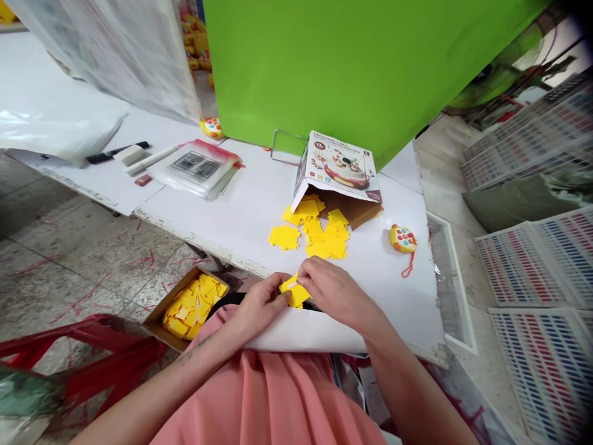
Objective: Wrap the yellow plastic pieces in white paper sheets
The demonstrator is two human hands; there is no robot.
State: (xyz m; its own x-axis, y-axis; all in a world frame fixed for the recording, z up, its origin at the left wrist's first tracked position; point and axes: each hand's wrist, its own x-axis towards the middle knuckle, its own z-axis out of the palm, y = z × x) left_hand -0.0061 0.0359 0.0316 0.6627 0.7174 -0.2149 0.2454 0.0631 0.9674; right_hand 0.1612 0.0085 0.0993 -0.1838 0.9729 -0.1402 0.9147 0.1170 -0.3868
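Observation:
Near the table's front edge, my left hand (pixel 265 301) pinches the left side of a flat yellow piece (pixel 299 295). My right hand (pixel 327 285) has its fingers closed on the upper right of the same piece. A small whitish strip shows on the piece between the hands. Just beyond them, flat yellow pieces (pixel 327 238) lie in a loose pile, spilling from the open end of a printed cardboard box (pixel 340 162) that lies on its side. A smaller group of yellow pieces (pixel 284 237) sits left of the pile.
A yellow round toy (pixel 403 239) with a red cord lies on the right of the white table (pixel 222 222). Plastic bags (pixel 197 168) and a black marker (pixel 118 152) are at the left. A green panel (pixel 324 68) stands behind. Below left is a carton (pixel 155 321) of yellow pieces.

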